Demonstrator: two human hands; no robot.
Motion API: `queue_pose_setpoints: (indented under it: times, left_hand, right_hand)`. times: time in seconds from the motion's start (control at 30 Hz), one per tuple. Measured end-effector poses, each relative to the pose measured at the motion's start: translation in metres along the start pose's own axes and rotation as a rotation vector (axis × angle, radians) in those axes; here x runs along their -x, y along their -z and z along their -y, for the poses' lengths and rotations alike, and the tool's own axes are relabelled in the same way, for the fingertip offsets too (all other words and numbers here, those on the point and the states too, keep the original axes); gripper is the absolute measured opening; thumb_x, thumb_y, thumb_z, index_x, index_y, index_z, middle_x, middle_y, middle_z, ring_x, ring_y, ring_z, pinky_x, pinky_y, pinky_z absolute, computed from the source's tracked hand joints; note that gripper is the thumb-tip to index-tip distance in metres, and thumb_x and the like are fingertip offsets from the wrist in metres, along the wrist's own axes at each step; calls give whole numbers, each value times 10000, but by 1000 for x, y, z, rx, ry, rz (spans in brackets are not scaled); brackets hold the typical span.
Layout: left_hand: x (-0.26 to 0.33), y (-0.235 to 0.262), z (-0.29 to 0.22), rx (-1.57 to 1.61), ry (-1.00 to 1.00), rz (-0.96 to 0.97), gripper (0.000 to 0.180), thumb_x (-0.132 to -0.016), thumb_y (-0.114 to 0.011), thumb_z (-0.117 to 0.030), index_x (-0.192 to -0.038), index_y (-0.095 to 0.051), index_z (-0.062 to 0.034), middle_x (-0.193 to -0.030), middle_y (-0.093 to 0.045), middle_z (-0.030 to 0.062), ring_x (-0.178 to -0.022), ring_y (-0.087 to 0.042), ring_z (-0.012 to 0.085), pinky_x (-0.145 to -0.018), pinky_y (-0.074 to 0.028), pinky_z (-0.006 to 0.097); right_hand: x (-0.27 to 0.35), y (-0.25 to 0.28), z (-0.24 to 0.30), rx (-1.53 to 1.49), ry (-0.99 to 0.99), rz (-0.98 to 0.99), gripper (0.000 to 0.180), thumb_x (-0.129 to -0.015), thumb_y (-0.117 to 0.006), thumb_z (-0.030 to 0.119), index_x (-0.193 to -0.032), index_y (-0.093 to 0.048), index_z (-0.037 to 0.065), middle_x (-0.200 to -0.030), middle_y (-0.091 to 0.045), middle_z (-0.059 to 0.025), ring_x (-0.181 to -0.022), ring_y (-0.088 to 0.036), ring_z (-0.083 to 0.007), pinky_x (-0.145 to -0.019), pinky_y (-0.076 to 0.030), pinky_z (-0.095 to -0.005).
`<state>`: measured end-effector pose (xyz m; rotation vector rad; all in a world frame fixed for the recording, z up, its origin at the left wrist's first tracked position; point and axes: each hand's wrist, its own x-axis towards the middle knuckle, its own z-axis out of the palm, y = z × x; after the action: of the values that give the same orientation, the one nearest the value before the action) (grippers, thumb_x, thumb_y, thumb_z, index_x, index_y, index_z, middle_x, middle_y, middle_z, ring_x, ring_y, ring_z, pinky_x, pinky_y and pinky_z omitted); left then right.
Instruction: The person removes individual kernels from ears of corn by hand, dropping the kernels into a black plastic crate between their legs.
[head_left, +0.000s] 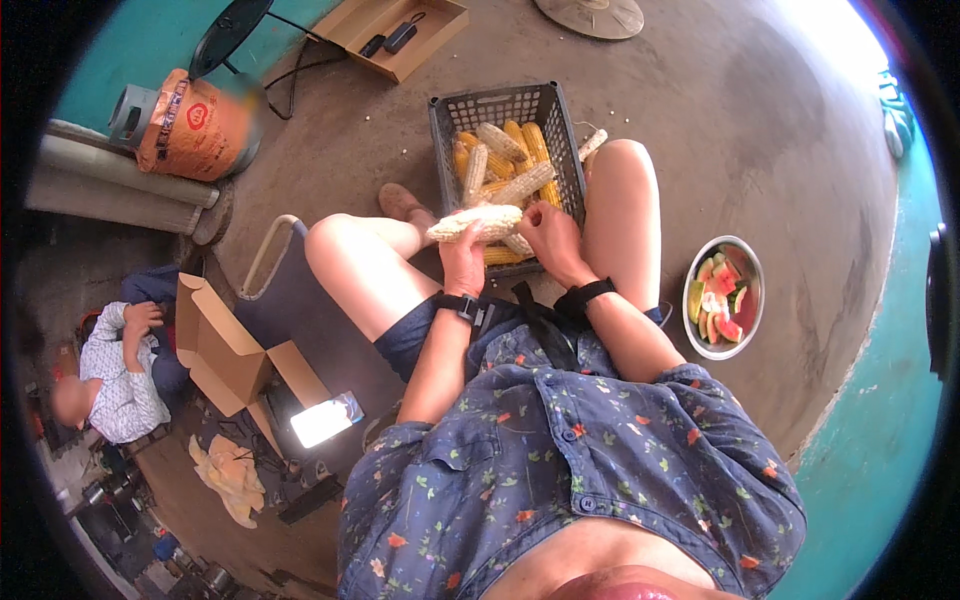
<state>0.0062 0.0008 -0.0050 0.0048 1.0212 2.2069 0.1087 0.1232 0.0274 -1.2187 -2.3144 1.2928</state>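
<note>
A pale corn cob [476,224] lies across my left hand [462,258], whose fingers are wrapped round it. At the cob's right end is my right hand [550,236], fingers curled; whether they pinch kernels or the cob's tip is too small to make out. Both hands are over the near part of a black plastic crate [573,165] between my knees. Inside it lie several yellow corn cobs [537,146] and paler cobs [527,184].
To the right stands a metal bowl [757,310] of watermelon pieces [717,300]. An open cardboard box [400,68] is beyond the crate, and an orange-wrapped gas cylinder [190,125] at far left. Another person [125,370] sits at left, near a cardboard box [215,350] and a lit phone [322,421].
</note>
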Motion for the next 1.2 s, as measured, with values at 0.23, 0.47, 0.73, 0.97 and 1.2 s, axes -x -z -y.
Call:
queue_pose_setpoints:
  times: [0.23, 0.47, 0.73, 0.97, 1.2]
  left_hand:
    - [-1, 1, -12, 46, -19, 6, 328, -898, -601, -71, -1205, -526, 17, -1216, -598, 142, -1145, -564, 252, -1022, -452, 414]
    - [-1, 2, -6, 63, 8, -26, 315, -909, -599, -97, -1193, -546, 27, -1208, -603, 135, -1142, -567, 246, -1025, -448, 409]
    - [-3, 9, -3, 111, 37, -59, 286, -929, -597, -135, -1173, -570, 13, -1161, -619, 112, -1107, -582, 234, -993, -470, 389]
    - [-6, 12, 1, 135, 41, -74, 345, -910, -648, -143, -1204, -530, -6, -1185, -595, 113, -1105, -583, 238, -954, -499, 412]
    - [-2, 9, 0, 114, 65, -100, 371, -933, -644, -186, -1227, -518, 3, -1193, -594, 120, -1104, -585, 239, -944, -505, 413]
  right_hand:
    - [-7, 7, -16, 99, -5, -52, 177, -864, -620, 190, -896, -657, 20, -817, -675, -207, -775, -672, -369, -702, -512, -433]
    - [-12, 3, -24, -57, 51, -94, 205, -893, -673, 188, -940, -657, -11, -833, -690, -147, -775, -675, -234, -711, -515, -348]
    - [-10, -3, -21, -259, 257, -222, 132, -892, -651, 122, -967, -638, 13, -925, -673, -157, -838, -663, -281, -739, -509, -376]
    - [-6, 5, -6, -262, 276, -152, 168, -871, -678, 78, -1026, -652, 22, -940, -649, -116, -818, -639, -202, -703, -508, -309]
    - [-1, 3, 0, -192, 567, -112, 218, -830, -723, 62, -1041, -675, 40, -953, -622, -80, -806, -625, -166, -661, -512, -277]
